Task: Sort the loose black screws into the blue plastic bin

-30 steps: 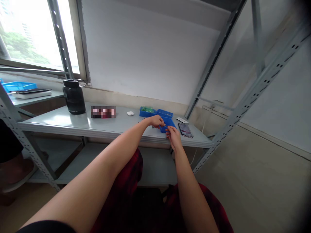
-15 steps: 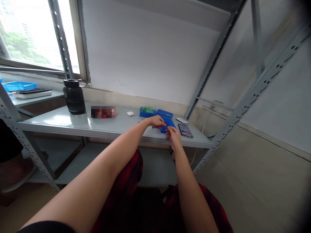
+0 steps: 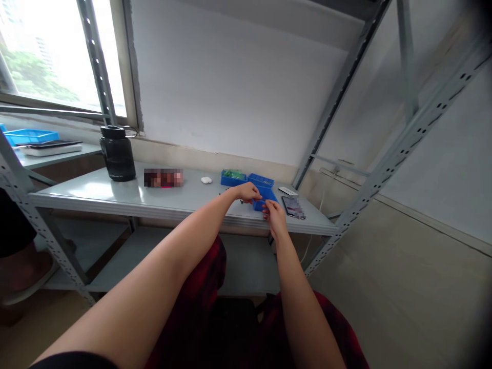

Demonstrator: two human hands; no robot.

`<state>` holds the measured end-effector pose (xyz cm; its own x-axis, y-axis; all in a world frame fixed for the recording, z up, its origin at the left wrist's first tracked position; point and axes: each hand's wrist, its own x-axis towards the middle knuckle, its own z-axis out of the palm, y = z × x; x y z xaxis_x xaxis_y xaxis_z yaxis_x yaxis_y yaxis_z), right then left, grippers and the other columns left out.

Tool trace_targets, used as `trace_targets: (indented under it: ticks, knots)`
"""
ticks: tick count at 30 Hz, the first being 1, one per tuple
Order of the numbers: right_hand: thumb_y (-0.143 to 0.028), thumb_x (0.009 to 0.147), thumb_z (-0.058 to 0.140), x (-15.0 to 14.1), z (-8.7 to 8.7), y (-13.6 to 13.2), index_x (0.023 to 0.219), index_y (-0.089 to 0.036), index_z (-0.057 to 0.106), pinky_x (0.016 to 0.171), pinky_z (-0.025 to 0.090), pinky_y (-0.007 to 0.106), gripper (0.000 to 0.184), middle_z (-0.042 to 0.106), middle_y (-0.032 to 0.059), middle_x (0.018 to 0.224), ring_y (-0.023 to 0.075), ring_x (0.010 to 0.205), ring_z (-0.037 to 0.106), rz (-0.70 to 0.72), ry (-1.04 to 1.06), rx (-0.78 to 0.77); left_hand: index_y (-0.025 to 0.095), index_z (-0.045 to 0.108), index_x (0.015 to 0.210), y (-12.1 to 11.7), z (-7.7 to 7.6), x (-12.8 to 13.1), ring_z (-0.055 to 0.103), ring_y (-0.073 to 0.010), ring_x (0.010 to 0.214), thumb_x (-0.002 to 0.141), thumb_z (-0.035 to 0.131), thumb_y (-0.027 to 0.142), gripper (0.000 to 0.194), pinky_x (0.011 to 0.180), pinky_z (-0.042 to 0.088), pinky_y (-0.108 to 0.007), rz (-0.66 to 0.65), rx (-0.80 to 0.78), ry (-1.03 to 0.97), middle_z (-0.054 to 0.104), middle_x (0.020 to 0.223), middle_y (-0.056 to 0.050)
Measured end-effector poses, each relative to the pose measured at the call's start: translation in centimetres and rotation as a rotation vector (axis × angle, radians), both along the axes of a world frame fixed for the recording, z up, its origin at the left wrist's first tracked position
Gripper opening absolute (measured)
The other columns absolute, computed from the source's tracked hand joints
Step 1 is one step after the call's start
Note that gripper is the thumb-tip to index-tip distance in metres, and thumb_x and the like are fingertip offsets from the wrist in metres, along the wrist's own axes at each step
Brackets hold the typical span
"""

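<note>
bare hands and forearms, a black sleeve, red-and-black cloth over the legs.
the left arm [image 3: 154, 277] is bare from the left hand [image 3: 248, 191] up past the elbow, where the curved edge of a plain black sleeve [image 3: 77, 360] crosses the bottom corner of the view; the right arm [image 3: 298, 282] is bare from the right hand [image 3: 274, 212] down to the lower edge. loose-looking patterned cloth [image 3: 209, 269] covers both legs, deep red broken by blurred black patches like a large check, brighter red at the knees and sinking to near black toward the lap, where its folds are too dark to tell.
</note>
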<state>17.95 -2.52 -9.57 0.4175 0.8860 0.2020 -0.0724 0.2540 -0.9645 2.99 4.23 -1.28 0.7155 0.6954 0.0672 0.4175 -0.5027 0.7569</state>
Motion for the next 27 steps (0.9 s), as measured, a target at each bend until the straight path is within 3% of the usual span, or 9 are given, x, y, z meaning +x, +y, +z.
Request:
trace_targets:
  ticks: [6,12,16,20,27]
  knots:
    - [-0.048,0.058,0.071,-0.1,0.1,0.1,0.079,-0.023,0.062,0.048,0.036,0.024,0.034,0.061,-0.0008,0.071,0.0121,0.056,0.052,-0.022,0.054,0.028,0.011,0.070,0.083,0.1,-0.1,0.2,0.054,-0.0103,0.054,0.077,0.063,0.032,0.024,0.052,0.043,-0.021,-0.039,0.006,0.033,0.064,0.064,-0.004]
    - [-0.049,0.063,0.068,-0.5,0.2,0.1,0.077,-0.024,0.060,0.049,0.036,0.025,0.030,0.060,-0.0012,0.070,0.0124,0.056,0.052,-0.035,0.102,0.035,0.013,0.073,0.090,-1.2,0.6,0.7,0.058,-0.0101,0.062,0.076,0.067,0.036,0.027,0.056,0.047,-0.020,-0.065,-0.061,-0.061,0.068,0.077,-0.005]
    - [-0.047,0.065,0.066,-0.9,0.3,0.0,0.077,-0.024,0.058,0.047,0.034,0.025,0.027,0.060,-0.0014,0.070,0.0119,0.055,0.050,-0.015,0.165,0.040,0.014,0.074,0.090,-1.6,0.8,1.0,0.060,-0.0120,0.069,0.070,0.073,0.028,0.025,0.061,0.050,-0.022,-0.067,-0.075,-0.068,0.069,0.084,-0.006]
    - [-0.046,0.066,0.066,-1.3,0.4,0.0,0.078,-0.024,0.058,0.046,0.035,0.024,0.026,0.060,-0.0012,0.067,0.0123,0.056,0.052,0.036,0.208,0.052,0.011,0.073,0.088,-1.4,0.6,1.4,0.058,-0.0115,0.066,0.070,0.069,0.017,0.020,0.058,0.048,-0.021,-0.063,-0.014,-0.114,0.068,0.077,-0.006]
    - [-0.037,0.065,0.074,-1.8,0.7,-0.2,0.078,-0.023,0.059,0.041,0.034,0.019,0.024,0.055,-0.0049,0.059,0.0079,0.049,0.048,0.171,0.434,0.034,0.008,0.071,0.081,-1.4,0.5,1.6,0.054,-0.0095,0.060,0.073,0.064,0.018,0.014,0.054,0.044,-0.020,-0.064,0.065,-0.195,0.064,0.071,-0.004]
